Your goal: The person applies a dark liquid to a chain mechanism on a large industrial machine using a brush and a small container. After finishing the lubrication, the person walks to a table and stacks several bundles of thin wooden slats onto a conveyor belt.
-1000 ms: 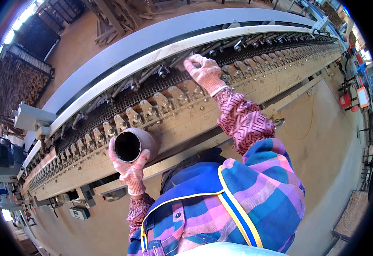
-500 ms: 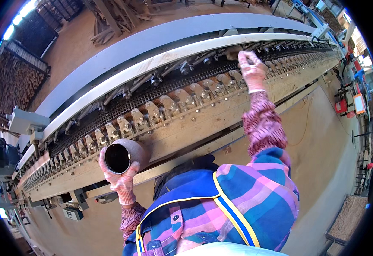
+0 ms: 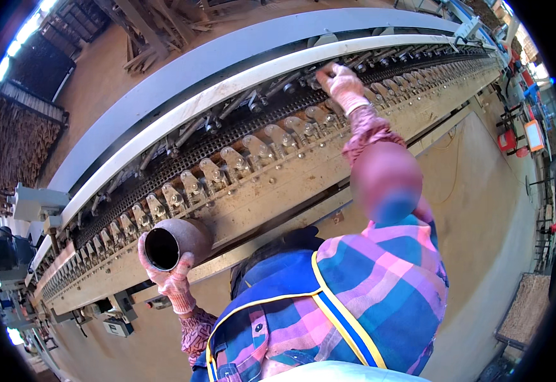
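The left hand, in a pink-and-white knit glove, has its fingers curled around a greyish-pink, round, open-mouthed container on the near side of the long dark metal chain track. The right hand, gloved alike, is at the track's far edge, fingers bent; blur hides whether they grip anything. Rounded metal brackets line the track's near side.

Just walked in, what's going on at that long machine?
A gloved person is at a long machine. The left hand holds a round container near its dark open mouth, at the machine's near side. The right hand is over the dark chain track, by the white rail; I can't tell if it pinches anything.
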`<act>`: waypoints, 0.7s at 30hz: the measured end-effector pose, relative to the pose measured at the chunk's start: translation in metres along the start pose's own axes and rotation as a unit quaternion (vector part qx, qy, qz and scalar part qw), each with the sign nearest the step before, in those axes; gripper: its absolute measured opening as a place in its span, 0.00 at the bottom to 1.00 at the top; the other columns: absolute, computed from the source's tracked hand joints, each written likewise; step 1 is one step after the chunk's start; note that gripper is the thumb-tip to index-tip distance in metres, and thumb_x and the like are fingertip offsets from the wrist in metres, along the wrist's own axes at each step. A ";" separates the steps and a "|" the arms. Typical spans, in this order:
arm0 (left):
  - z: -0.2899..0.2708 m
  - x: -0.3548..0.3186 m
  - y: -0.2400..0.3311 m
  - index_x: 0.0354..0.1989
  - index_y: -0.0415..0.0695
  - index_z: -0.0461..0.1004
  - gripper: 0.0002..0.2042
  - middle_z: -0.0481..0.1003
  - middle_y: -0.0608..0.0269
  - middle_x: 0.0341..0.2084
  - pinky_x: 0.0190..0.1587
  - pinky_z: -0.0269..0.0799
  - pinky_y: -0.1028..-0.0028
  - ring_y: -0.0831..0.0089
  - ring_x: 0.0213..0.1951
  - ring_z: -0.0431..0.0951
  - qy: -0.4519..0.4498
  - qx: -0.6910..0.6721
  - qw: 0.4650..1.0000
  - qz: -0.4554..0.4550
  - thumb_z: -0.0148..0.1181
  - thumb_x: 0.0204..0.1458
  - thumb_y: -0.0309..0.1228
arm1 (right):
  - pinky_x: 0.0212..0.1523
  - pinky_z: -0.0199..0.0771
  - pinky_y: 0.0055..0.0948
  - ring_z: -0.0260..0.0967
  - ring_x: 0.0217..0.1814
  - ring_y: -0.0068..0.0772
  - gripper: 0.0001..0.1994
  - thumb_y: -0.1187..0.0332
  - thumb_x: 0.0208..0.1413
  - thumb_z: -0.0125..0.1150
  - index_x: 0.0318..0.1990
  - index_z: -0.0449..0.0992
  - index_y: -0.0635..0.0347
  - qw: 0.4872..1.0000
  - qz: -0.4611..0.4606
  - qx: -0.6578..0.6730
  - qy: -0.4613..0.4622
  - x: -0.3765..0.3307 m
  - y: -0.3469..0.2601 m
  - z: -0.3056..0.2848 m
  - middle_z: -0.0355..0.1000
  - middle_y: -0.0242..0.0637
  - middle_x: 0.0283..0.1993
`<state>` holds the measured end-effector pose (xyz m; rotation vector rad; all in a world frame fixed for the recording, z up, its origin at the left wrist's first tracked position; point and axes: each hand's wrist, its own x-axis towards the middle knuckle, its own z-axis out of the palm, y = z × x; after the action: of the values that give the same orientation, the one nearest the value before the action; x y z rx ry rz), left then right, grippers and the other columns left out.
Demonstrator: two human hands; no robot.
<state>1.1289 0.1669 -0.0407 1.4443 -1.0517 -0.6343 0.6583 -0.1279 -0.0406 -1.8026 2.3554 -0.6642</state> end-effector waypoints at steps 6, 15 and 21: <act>0.010 0.003 0.010 0.69 0.40 0.60 0.51 0.69 0.55 0.60 0.66 0.64 0.63 0.61 0.61 0.70 0.013 -0.006 1.000 -0.015 0.79 0.29 0.35 | 0.51 0.76 0.36 0.79 0.47 0.45 0.21 0.47 0.58 0.63 0.52 0.81 0.47 0.994 -0.001 0.101 0.039 -0.008 0.021 0.024 0.81 0.43 0.43; 0.012 0.001 0.013 0.69 0.41 0.60 0.52 0.72 0.55 0.58 0.66 0.65 0.65 0.62 0.59 0.72 0.027 0.001 1.000 -0.016 0.79 0.28 0.32 | 0.42 0.77 0.33 0.80 0.38 0.37 0.15 0.54 0.59 0.66 0.49 0.81 0.50 0.989 -0.005 0.146 -0.001 0.013 0.040 0.012 0.83 0.40 0.40; 0.007 -0.002 0.008 0.69 0.41 0.60 0.51 0.71 0.56 0.59 0.66 0.65 0.64 0.61 0.60 0.72 0.033 -0.005 0.999 -0.001 0.77 0.28 0.31 | 0.38 0.77 0.28 0.79 0.33 0.24 0.14 0.54 0.60 0.66 0.45 0.83 0.52 0.979 0.006 0.204 -0.007 0.026 0.027 -0.014 0.82 0.33 0.35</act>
<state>1.1201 0.1657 -0.0346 1.4479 -0.9941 -0.5893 0.6220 -0.1429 -0.0336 -1.6029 2.0267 -1.0376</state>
